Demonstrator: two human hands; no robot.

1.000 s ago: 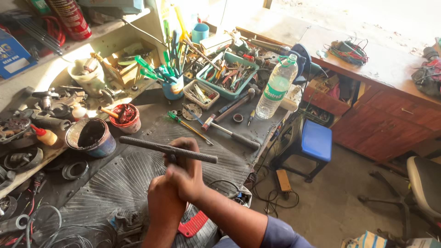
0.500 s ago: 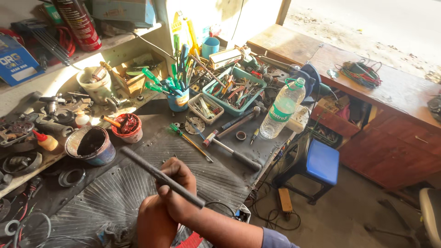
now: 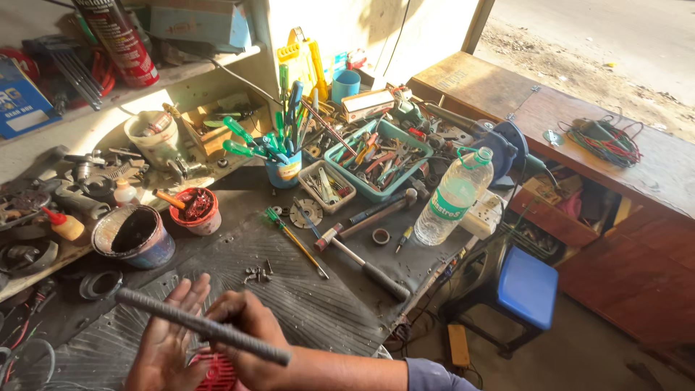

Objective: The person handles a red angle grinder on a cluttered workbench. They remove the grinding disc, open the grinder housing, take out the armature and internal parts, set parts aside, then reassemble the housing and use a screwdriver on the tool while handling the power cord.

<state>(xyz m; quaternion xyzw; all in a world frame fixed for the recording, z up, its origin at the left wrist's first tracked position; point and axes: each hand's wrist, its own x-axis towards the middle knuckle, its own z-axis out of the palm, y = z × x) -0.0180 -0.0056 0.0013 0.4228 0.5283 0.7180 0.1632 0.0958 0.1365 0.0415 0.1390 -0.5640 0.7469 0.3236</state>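
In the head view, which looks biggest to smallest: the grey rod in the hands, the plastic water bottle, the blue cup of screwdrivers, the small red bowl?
1. Grey rod, though it is nearest the camera.
2. Plastic water bottle.
3. Blue cup and small red bowl look about alike; no ranking.

Matt grey ribbed metal rod (image 3: 203,327) in the grip; under it a ribbed black rubber mat (image 3: 311,289); beyond, clear glossy plastic bottle (image 3: 454,198), worn wooden counter (image 3: 579,137).

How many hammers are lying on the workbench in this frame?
2. One hammer lies near the bench's front edge, head toward the screwdriver. The other hammer lies just behind it, beside the clear plastic bottle. More could be buried in the cluttered green tray.
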